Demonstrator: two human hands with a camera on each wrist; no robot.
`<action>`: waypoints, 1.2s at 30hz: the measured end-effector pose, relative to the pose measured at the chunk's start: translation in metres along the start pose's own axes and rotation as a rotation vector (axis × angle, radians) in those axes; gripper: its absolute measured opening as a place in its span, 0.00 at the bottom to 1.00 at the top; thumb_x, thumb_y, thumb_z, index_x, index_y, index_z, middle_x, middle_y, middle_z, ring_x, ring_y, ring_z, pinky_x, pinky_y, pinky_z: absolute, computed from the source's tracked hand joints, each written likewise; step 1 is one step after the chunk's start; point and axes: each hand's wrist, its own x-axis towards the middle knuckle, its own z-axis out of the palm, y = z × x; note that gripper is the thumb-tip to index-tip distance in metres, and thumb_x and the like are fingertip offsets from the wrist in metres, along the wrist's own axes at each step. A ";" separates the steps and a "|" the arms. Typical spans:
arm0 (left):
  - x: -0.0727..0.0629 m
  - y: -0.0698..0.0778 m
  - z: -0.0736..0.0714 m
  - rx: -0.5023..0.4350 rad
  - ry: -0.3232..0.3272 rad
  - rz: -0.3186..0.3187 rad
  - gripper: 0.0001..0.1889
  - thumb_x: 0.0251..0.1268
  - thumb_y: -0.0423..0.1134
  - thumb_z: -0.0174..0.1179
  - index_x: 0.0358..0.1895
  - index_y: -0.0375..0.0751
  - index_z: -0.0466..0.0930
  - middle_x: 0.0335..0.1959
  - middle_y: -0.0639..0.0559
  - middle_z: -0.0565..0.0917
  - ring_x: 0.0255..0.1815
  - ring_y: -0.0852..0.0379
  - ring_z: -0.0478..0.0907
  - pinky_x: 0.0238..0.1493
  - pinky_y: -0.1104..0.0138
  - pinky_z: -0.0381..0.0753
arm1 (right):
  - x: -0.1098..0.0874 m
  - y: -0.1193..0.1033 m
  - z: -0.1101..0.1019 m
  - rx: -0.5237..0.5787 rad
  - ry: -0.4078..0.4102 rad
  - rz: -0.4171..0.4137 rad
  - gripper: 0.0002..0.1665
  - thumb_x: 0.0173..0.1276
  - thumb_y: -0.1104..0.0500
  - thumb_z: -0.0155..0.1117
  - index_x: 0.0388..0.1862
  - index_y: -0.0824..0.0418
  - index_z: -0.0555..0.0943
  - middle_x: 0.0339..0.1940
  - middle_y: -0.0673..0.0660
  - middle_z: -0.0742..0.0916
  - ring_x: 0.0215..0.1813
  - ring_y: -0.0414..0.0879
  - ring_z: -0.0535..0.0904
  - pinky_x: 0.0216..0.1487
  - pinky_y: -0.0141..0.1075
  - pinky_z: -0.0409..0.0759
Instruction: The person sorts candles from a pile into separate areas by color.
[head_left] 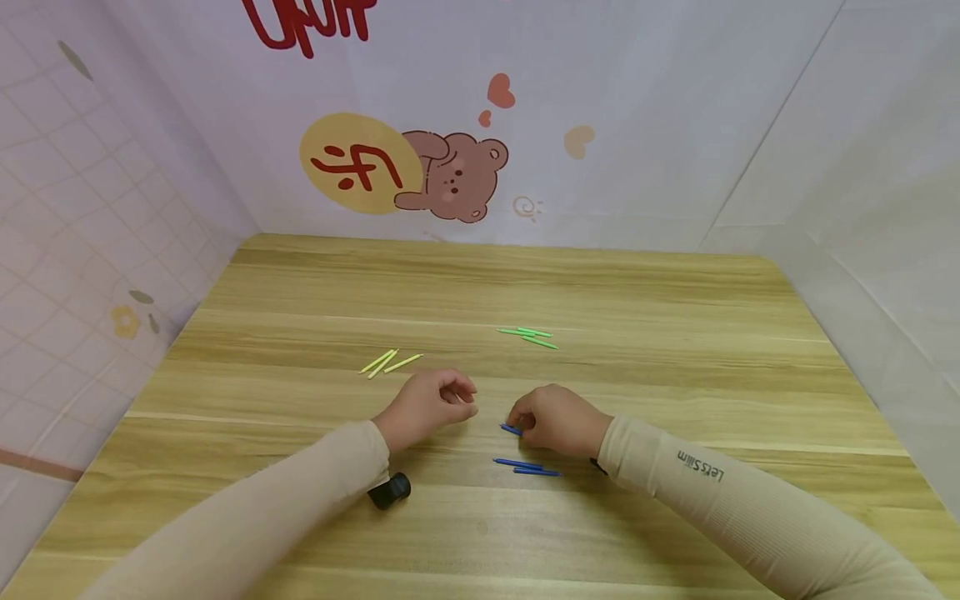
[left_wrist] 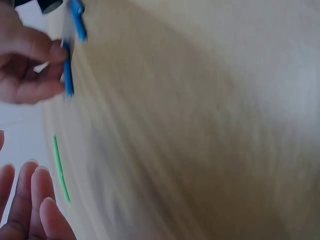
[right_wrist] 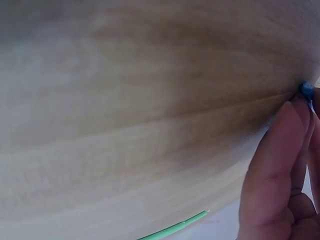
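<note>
In the head view my right hand pinches a slim blue stick between thumb and fingertips, close over the wooden table. The left wrist view shows the same blue stick lengthwise at the right hand's fingertips; only its end shows in the right wrist view. Just in front of that hand, nearer me, lie two more blue sticks, side by side. My left hand is left of the right one, fingers loosely bent and holding nothing. In the left wrist view its fingers are spread apart.
Several thin yellow sticks lie beyond my left hand. Farther back, right of centre, is a group of green sticks. The wood-grain table ends at a printed cloth wall. A black wrist device sits under the left sleeve.
</note>
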 end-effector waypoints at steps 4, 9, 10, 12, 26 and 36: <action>-0.002 0.003 0.007 -0.009 -0.058 -0.011 0.10 0.55 0.31 0.68 0.40 0.32 0.82 0.30 0.53 0.82 0.31 0.61 0.76 0.35 0.70 0.76 | 0.000 0.000 0.000 0.012 0.003 -0.008 0.14 0.52 0.72 0.64 0.36 0.60 0.87 0.23 0.45 0.80 0.28 0.35 0.70 0.31 0.28 0.72; -0.003 0.007 0.015 -0.009 -0.120 -0.021 0.09 0.54 0.31 0.68 0.38 0.33 0.82 0.28 0.54 0.81 0.30 0.61 0.75 0.34 0.70 0.76 | 0.000 0.000 -0.001 0.024 -0.002 0.010 0.13 0.53 0.72 0.64 0.37 0.61 0.87 0.23 0.44 0.80 0.28 0.36 0.71 0.32 0.28 0.72; -0.003 0.007 0.017 -0.008 -0.129 -0.014 0.09 0.53 0.31 0.68 0.38 0.33 0.82 0.28 0.54 0.81 0.29 0.62 0.75 0.34 0.70 0.76 | 0.000 0.000 -0.001 0.024 -0.003 0.012 0.13 0.53 0.72 0.64 0.37 0.61 0.87 0.23 0.44 0.80 0.28 0.36 0.71 0.32 0.29 0.72; -0.003 0.008 0.020 0.002 -0.150 0.003 0.08 0.53 0.30 0.69 0.36 0.33 0.82 0.27 0.55 0.81 0.29 0.63 0.75 0.33 0.71 0.75 | 0.000 0.001 -0.001 0.022 -0.006 0.010 0.13 0.54 0.72 0.64 0.37 0.61 0.87 0.23 0.44 0.80 0.27 0.36 0.70 0.32 0.28 0.72; -0.003 0.018 0.034 0.094 -0.221 0.010 0.06 0.54 0.30 0.69 0.34 0.35 0.83 0.26 0.55 0.82 0.28 0.65 0.74 0.34 0.72 0.75 | 0.000 0.002 -0.003 0.015 -0.005 -0.008 0.13 0.53 0.72 0.65 0.37 0.61 0.87 0.23 0.44 0.81 0.28 0.35 0.70 0.33 0.28 0.72; -0.002 0.019 0.042 0.141 -0.254 0.043 0.05 0.53 0.29 0.69 0.31 0.37 0.82 0.24 0.56 0.81 0.28 0.65 0.74 0.34 0.72 0.74 | -0.003 0.012 -0.006 0.050 0.050 0.012 0.13 0.54 0.71 0.64 0.38 0.61 0.87 0.24 0.44 0.80 0.28 0.35 0.70 0.32 0.29 0.71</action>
